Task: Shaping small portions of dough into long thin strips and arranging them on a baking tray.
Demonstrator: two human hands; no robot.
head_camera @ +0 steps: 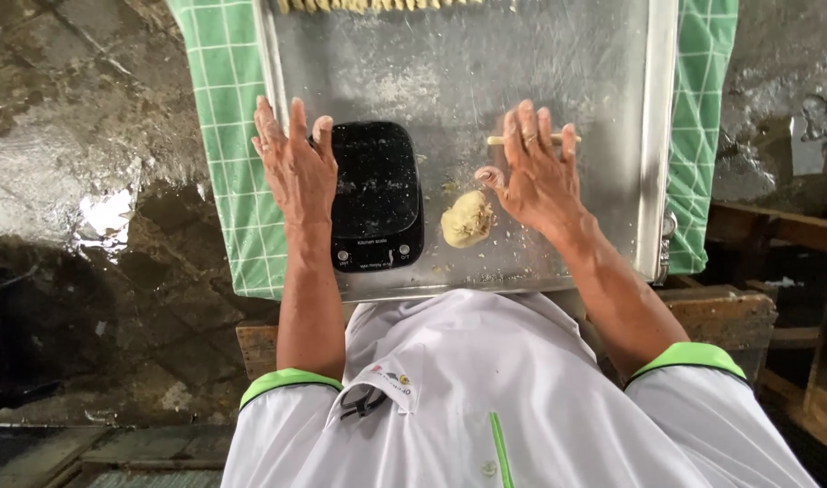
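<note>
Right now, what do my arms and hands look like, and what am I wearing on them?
Both arms are bare from the short sleeves down. The white shirt has sleeves ending in bright green cuffs with a dark edge. The left hand wears nothing. The right hand has a ring on one finger.

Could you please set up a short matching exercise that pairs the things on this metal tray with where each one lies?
Things:
1. black kitchen scale
2. dough lump
3. thin dough stick
4. row of dough sticks

Places:
A. under the right hand
B. along the far edge of the metal tray
C. beside the left hand
D. between the scale and the right hand

Pairs: 1-C, 2-D, 3-A, 4-B
</note>
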